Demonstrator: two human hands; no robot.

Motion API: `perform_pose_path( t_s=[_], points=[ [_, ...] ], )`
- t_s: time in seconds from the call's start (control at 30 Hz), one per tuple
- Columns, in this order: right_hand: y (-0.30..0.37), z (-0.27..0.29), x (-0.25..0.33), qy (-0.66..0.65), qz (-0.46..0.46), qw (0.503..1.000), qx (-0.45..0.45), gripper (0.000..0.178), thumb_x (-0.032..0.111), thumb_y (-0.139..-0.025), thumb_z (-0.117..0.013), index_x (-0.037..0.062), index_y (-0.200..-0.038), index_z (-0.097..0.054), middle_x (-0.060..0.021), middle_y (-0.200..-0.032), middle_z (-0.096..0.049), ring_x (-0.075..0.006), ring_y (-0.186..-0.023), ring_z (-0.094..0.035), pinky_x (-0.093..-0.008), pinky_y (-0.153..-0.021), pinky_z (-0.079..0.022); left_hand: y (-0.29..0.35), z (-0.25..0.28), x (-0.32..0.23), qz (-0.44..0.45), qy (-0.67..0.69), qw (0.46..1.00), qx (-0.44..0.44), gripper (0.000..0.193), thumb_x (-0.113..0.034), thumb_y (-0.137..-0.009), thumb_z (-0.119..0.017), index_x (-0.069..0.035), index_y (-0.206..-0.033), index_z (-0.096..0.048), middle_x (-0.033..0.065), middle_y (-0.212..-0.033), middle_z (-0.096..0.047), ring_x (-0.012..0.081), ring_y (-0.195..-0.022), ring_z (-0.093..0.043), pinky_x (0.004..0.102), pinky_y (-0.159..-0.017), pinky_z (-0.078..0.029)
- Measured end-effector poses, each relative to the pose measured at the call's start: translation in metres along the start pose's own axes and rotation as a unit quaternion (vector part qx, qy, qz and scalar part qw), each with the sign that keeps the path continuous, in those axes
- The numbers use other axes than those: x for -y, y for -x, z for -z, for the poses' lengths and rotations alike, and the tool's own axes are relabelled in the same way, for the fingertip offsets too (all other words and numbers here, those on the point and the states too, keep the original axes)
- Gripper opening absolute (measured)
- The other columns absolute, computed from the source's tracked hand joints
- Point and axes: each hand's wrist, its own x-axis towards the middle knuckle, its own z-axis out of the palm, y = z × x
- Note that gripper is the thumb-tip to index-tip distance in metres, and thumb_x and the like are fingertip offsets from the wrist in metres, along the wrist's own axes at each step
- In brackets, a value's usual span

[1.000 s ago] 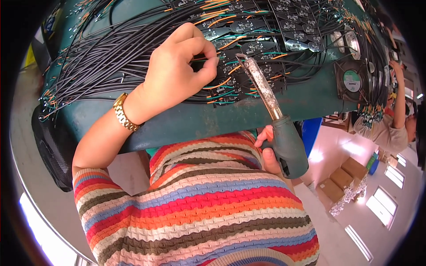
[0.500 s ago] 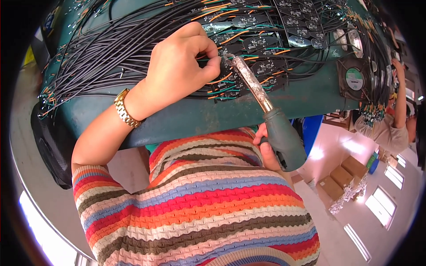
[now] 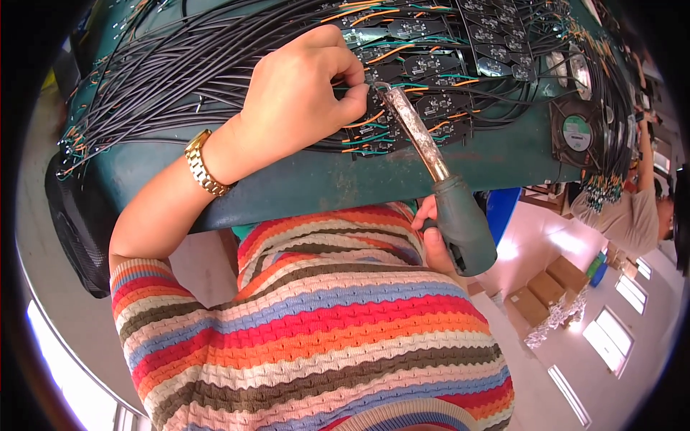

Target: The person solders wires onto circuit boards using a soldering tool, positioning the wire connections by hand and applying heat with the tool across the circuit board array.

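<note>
My right hand (image 3: 433,237) grips the dark green handle of a soldering iron (image 3: 418,136). Its scorched metal barrel points up and left, with the bent tip close by my left fingertips. Over the rows of black circuit boards (image 3: 435,106), my left hand (image 3: 305,90) has thumb and forefinger pinched together beside that tip. Whatever is between those fingers is too small and covered to make out. Orange and green wires (image 3: 370,129) run from the boards near my fingers, and a bundle of black cables (image 3: 194,86) stretches out to the left.
A green mat (image 3: 316,179) covers the table. Toward the right are a small black fan (image 3: 576,133) and more cables with bared coloured ends (image 3: 604,190). Another person (image 3: 625,215) is at the far right. Cardboard boxes (image 3: 546,287) stand on the floor.
The view has shifted slightly. My left hand and the soldering iron's tip have moved a little to the right together. Both grips look the same.
</note>
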Motion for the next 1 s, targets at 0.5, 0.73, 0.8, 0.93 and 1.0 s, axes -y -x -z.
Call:
perform_pose_path(
  t_s=[0.5, 0.73, 0.8, 0.93, 1.0],
  points=[
    [0.005, 0.006, -0.031, -0.236, 0.108, 0.962, -0.086, 0.045, 0.015, -0.087, -0.062, -0.0004, -0.125, -0.043, -0.0158, -0.089, -0.058, -0.0227, -0.075, -0.059, -0.0355, -0.068, -0.051, -0.003, 0.007, -0.008, 0.044, -0.008, 0.998, 0.036, 0.007, -0.008, -0.069, -0.07, -0.006, -0.069, -0.064, 0.0053, -0.074, -0.056, 0.0248, -0.06, -0.06, 0.0339, -0.054, -0.05],
    [0.005, 0.012, -0.036, -0.181, 0.084, 0.971, -0.131, 0.047, 0.031, -0.089, -0.062, -0.0005, -0.121, -0.048, -0.0125, -0.082, -0.058, -0.0185, -0.067, -0.057, -0.0307, -0.059, -0.046, -0.039, 0.012, -0.014, -0.069, -0.201, 0.977, -0.004, 0.011, -0.012, -0.076, -0.07, -0.006, -0.077, -0.062, 0.0094, -0.077, -0.055, 0.0298, -0.072, -0.058, 0.0389, -0.062, -0.049],
    [0.007, 0.017, -0.036, -0.175, 0.089, 0.972, -0.127, 0.045, 0.029, -0.089, -0.06, -0.0014, -0.12, -0.05, -0.0113, -0.081, -0.058, -0.018, -0.068, -0.056, -0.0314, -0.062, -0.045, -0.064, 0.008, -0.001, -0.074, -0.264, 0.962, -0.016, 0.009, -0.015, -0.081, -0.068, -0.006, -0.08, -0.064, 0.0098, -0.078, -0.056, 0.0308, -0.074, -0.058, 0.0411, -0.066, -0.048],
    [0.006, 0.019, -0.043, -0.185, 0.105, 0.967, -0.144, 0.048, 0.033, -0.09, -0.06, -0.0012, -0.121, -0.048, -0.012, -0.079, -0.057, -0.018, -0.065, -0.056, -0.0298, -0.057, -0.045, -0.082, 0.005, 0.011, 0.002, -0.345, 0.936, 0.068, 0.011, -0.015, -0.086, -0.064, -0.004, -0.087, -0.064, 0.0106, -0.086, -0.059, 0.0306, -0.082, -0.059, 0.0373, -0.072, -0.047],
    [0.006, 0.022, -0.047, -0.171, 0.105, 0.967, -0.158, 0.052, 0.039, -0.09, -0.06, -0.001, -0.12, -0.047, -0.0131, -0.077, -0.057, -0.0181, -0.062, -0.056, -0.0285, -0.053, -0.046, -0.086, 0.01, 0.016, 0.021, -0.289, 0.954, 0.072, 0.01, -0.015, -0.085, -0.065, -0.005, -0.086, -0.065, 0.0103, -0.085, -0.06, 0.0307, -0.082, -0.06, 0.0395, -0.07, -0.048]
  ],
)
